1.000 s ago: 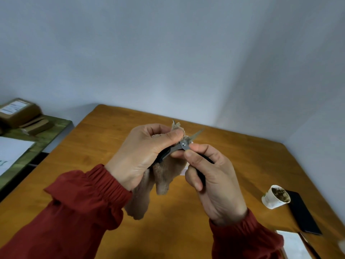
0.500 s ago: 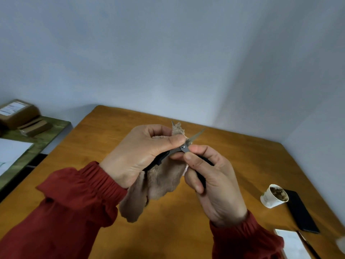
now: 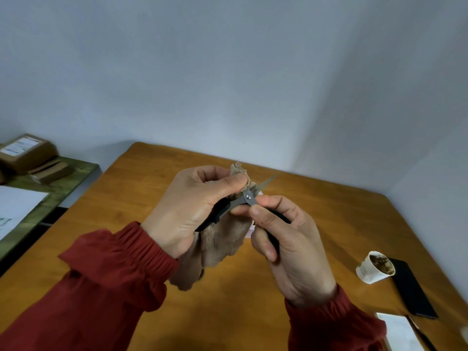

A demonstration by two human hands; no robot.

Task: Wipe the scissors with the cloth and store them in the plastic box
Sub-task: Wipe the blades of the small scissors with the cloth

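Observation:
Small scissors (image 3: 247, 197) with grey blades and black handles are held above the wooden table (image 3: 329, 224), blades spread apart. My left hand (image 3: 192, 209) grips a beige cloth (image 3: 222, 239) and pinches it round one blade with thumb and fingers; one black handle runs under this thumb. My right hand (image 3: 286, 247) grips the other black handle, thumb and forefinger near the pivot screw. The free blade tip points up and right. The cloth hangs down below my hands. A small white and pink edge (image 3: 252, 228) shows behind the cloth; I cannot tell what it is.
A paper cup (image 3: 374, 268) with brown residue stands at the right, next to a black flat slab (image 3: 412, 290). A white sheet with a pen (image 3: 402, 333) lies at the bottom right. A green side table (image 3: 63, 183) at the left carries cardboard boxes (image 3: 27, 153) and paper.
My left hand has shifted the cloth slightly along the blade, and the hanging cloth has swung a little. My right hand holds nearly the same place.

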